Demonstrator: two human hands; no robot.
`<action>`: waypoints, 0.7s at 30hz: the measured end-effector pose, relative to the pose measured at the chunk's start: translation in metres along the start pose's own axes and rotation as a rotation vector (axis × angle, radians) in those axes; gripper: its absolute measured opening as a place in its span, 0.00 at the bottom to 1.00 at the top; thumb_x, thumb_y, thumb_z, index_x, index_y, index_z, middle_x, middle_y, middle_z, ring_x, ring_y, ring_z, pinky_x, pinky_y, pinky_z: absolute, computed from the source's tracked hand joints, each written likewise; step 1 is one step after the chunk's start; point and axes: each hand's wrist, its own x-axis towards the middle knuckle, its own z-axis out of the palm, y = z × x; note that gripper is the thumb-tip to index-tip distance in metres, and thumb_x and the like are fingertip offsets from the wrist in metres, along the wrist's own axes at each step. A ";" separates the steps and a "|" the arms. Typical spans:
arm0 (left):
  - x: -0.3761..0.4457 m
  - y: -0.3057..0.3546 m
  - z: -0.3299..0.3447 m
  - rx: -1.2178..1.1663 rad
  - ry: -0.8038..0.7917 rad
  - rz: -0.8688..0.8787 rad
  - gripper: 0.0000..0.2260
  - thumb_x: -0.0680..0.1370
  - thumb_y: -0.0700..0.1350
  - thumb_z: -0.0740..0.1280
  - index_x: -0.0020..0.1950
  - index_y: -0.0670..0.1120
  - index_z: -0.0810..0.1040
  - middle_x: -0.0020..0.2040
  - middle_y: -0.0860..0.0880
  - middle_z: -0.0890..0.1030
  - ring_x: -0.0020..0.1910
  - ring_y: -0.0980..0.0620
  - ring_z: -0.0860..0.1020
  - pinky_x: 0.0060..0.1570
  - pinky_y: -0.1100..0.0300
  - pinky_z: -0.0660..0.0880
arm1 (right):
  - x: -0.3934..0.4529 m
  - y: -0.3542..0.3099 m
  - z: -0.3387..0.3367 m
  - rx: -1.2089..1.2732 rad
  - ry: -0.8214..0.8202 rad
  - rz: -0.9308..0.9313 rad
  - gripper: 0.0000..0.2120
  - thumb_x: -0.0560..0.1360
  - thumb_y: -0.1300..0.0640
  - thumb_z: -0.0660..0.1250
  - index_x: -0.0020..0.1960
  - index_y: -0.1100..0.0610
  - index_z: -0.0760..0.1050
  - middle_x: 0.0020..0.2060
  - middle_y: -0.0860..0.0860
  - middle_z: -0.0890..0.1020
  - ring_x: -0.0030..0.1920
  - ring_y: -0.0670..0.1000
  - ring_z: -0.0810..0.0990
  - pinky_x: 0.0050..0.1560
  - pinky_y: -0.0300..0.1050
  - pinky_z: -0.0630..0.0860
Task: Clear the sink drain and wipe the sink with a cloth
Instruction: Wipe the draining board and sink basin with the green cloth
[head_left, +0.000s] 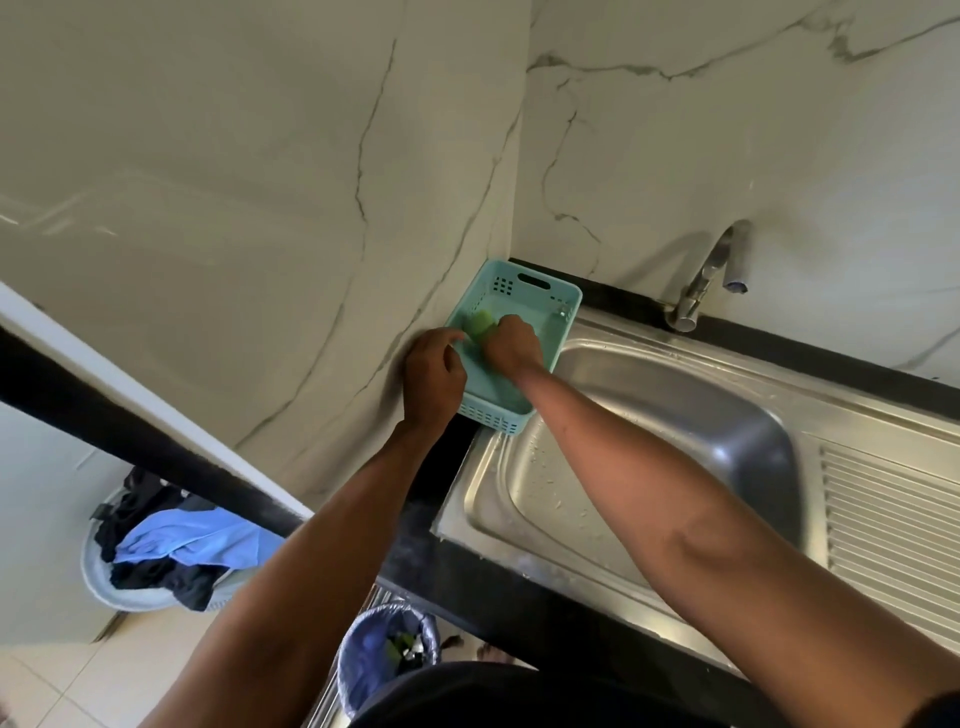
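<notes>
- Right hand (511, 345) grips green item (480, 325) inside basket (563, 312).
- Left hand (434, 376) loosely curled, holding nothing.
- Risk: basket overhangs sink (675, 395); pressure could tip it in.

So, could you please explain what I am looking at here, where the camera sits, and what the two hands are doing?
There is no machine here: a person wears one wide-angle camera on the head, looking down at their own bare arms. A turquoise plastic basket sits in the corner beside the steel sink, below the tap. The right hand grips a green sponge or cloth inside the basket; which of the two is unclear. The left hand rests at the basket's edge, fingers loosely curled. On the floor are a laundry basket and a lined bin.
</notes>
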 end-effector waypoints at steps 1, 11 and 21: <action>0.000 0.003 0.001 -0.015 0.000 -0.004 0.12 0.73 0.29 0.62 0.52 0.37 0.81 0.48 0.41 0.83 0.48 0.45 0.80 0.52 0.75 0.65 | -0.001 0.000 -0.006 0.031 0.015 -0.002 0.18 0.76 0.49 0.60 0.54 0.62 0.76 0.52 0.59 0.81 0.52 0.61 0.80 0.49 0.48 0.74; -0.009 0.064 0.034 -0.174 0.049 0.082 0.10 0.74 0.32 0.60 0.51 0.40 0.78 0.49 0.44 0.79 0.51 0.45 0.77 0.51 0.55 0.73 | -0.041 0.042 -0.093 1.137 0.032 0.102 0.10 0.69 0.68 0.64 0.46 0.57 0.77 0.44 0.56 0.82 0.48 0.59 0.81 0.48 0.53 0.79; -0.106 0.142 0.109 -0.259 -0.106 0.114 0.12 0.70 0.31 0.62 0.53 0.38 0.74 0.52 0.41 0.74 0.51 0.49 0.72 0.51 0.65 0.67 | -0.132 0.179 -0.160 1.497 -0.008 0.179 0.12 0.75 0.66 0.63 0.58 0.61 0.73 0.49 0.59 0.80 0.50 0.57 0.79 0.53 0.52 0.76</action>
